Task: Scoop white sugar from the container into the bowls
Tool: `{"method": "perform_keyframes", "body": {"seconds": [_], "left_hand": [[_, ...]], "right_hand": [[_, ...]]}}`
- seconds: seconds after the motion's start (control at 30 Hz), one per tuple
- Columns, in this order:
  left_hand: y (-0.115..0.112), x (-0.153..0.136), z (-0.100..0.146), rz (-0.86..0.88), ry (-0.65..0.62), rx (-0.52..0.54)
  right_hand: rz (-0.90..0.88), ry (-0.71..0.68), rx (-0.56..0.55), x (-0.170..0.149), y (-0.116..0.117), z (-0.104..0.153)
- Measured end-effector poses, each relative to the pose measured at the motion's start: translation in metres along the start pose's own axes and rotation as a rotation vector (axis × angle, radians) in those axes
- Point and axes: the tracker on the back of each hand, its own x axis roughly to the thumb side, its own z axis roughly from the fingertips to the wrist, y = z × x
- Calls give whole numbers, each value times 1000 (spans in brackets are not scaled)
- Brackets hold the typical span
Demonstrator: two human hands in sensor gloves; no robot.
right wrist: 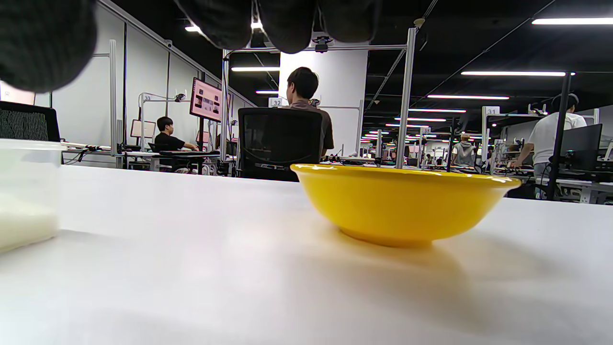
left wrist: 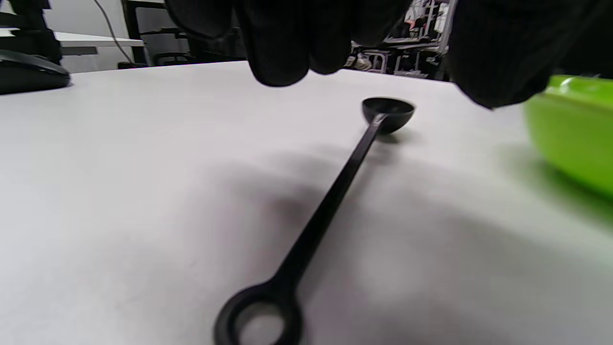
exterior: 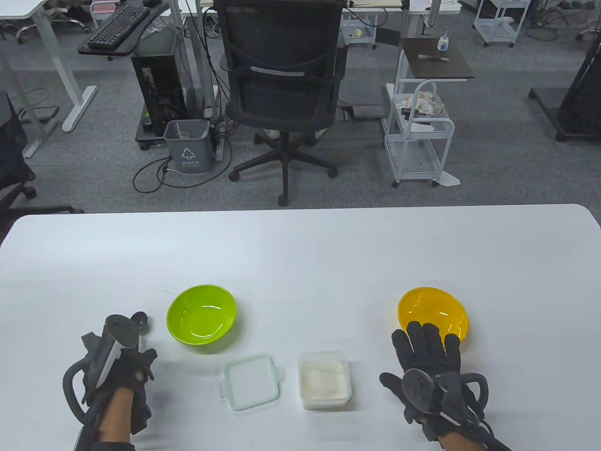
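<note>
A clear container of white sugar [exterior: 325,379] stands open at the table's front centre, with its lid [exterior: 251,387] lying beside it on the left. A green bowl [exterior: 202,314] is behind the lid and a yellow bowl [exterior: 433,312] is at the right. A black scoop spoon [left wrist: 335,191] lies flat on the table left of the green bowl [left wrist: 570,134]; only its head [exterior: 141,321] shows in the table view. My left hand [exterior: 134,364] hovers over the spoon's handle without touching it. My right hand [exterior: 425,345] lies flat and empty, fingers spread, just in front of the yellow bowl [right wrist: 402,201].
The white table [exterior: 300,253] stretches behind the bowls to its far edge. Beyond that edge are an office chair [exterior: 281,80] and a white cart [exterior: 418,136]. The sugar container [right wrist: 24,191] shows at the left edge of the right wrist view.
</note>
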Motion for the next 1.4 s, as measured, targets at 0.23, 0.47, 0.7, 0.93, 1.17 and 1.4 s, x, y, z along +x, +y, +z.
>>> {"method": "perform_keyframes", "body": {"seconds": [0.23, 0.47, 0.7, 0.93, 1.17, 1.4], "left_hand": [[-24, 7, -5, -116, 92, 59], [-26, 11, -7, -180, 156, 77], [-26, 2, -8, -81, 171, 38], [-23, -1, -3, 15, 159, 37], [-14, 0, 7, 121, 108, 84], [1, 12, 25, 200, -5, 158]], "right_hand": [[2, 3, 1, 0, -1, 0], [3, 9, 9, -1, 0, 0], [-2, 13, 11, -1, -1, -1], [1, 16, 11, -2, -1, -1], [-1, 14, 13, -1, -1, -1], [-18, 6, 29, 0, 0, -1]]}}
